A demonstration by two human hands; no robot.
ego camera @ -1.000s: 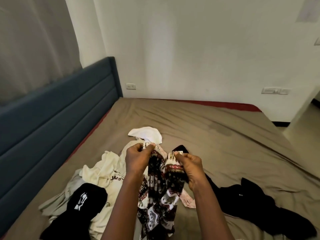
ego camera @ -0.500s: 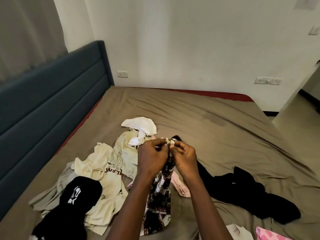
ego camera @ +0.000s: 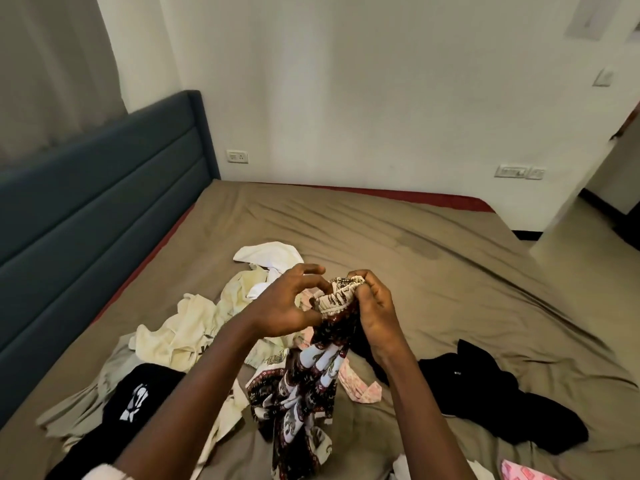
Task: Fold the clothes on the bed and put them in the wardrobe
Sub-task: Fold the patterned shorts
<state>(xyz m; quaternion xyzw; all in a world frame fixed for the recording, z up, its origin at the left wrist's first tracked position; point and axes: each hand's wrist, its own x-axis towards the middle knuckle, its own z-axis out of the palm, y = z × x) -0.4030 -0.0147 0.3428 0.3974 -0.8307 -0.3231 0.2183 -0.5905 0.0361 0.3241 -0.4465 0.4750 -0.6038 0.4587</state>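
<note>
Person, head view, two limbs in frame.
Forearms: left forearm (ego camera: 194, 393), right forearm (ego camera: 415, 410), both uncovered along the whole visible length.
Hands: left hand (ego camera: 287, 306), right hand (ego camera: 375, 306), both bare.
Possibly worn: white fuzzy fabric edge (ego camera: 104, 472) at the left elbow; sleeve or loose cloth, unclear.

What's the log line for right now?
stage: folding | right hand: grips patterned garment at bunched top | left hand: beside it, grip unclear | bed: other clothes unfolded
</note>
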